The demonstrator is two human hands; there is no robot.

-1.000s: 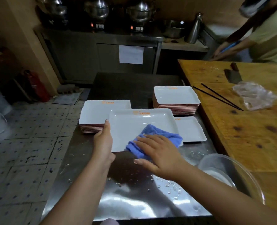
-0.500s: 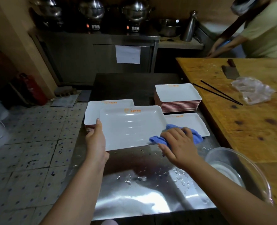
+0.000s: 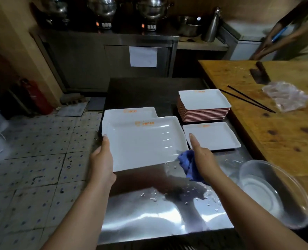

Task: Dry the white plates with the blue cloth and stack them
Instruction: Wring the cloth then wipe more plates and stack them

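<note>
My left hand point(image 3: 101, 160) grips the left edge of a white rectangular plate point(image 3: 144, 141), held above the steel table point(image 3: 149, 217). My right hand point(image 3: 202, 157) holds the blue cloth point(image 3: 186, 162) at the plate's near right corner, with the forefinger stretched out. Behind the held plate, a stack of white plates point(image 3: 129, 111) is partly hidden. A taller stack with red-edged sides point(image 3: 203, 105) stands at the back right. In front of it a single plate point(image 3: 211, 135) lies flat.
A clear glass bowl point(image 3: 274, 193) sits at the table's right edge. The wooden counter point(image 3: 285, 141) on the right carries black chopsticks point(image 3: 248, 99), a cleaver point(image 3: 259, 73) and a plastic bag point(image 3: 286, 95). Water drops dot the steel. Another person point(image 3: 294, 27) works at the back right.
The cloth slid from the plate's middle to its near right corner and off the surface. The plate shifted left, over the left stack.
</note>
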